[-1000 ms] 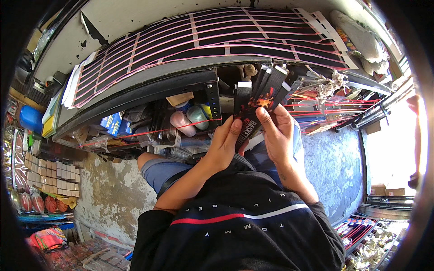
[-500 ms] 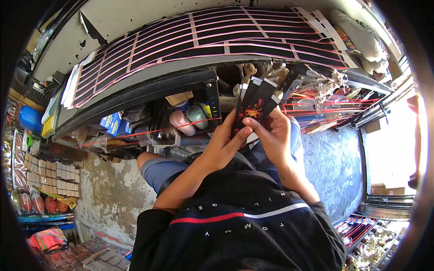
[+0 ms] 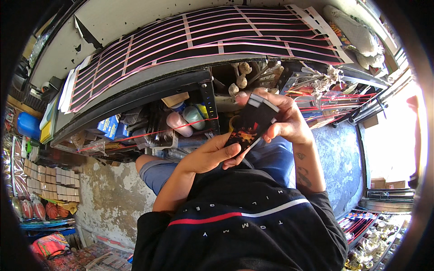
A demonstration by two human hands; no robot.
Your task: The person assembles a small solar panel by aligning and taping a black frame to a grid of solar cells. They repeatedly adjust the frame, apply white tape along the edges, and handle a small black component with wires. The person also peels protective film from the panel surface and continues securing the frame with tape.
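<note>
Head view: left hand [image 3: 205, 156] is clamping, thumb on top, the near end of a flat black, orange-printed, white-ended stack of strips [image 3: 249, 125]; right hand [image 3: 293, 123], half-curled, is bracing its far right edge. Stack's hanging before the black-edged workbench [image 3: 156, 94]. Uneven pressure could be sending strips sliding.

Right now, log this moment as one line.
left hand: holds black strips, near end | right hand: around their pale-tipped far end | pink-lined black sheets: spread on tabletop

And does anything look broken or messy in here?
Yes, the floor looks patchy, as if its coating is peeling. The white surface beyond the striped black sheets has a jagged dark patch, perhaps damage.
</note>
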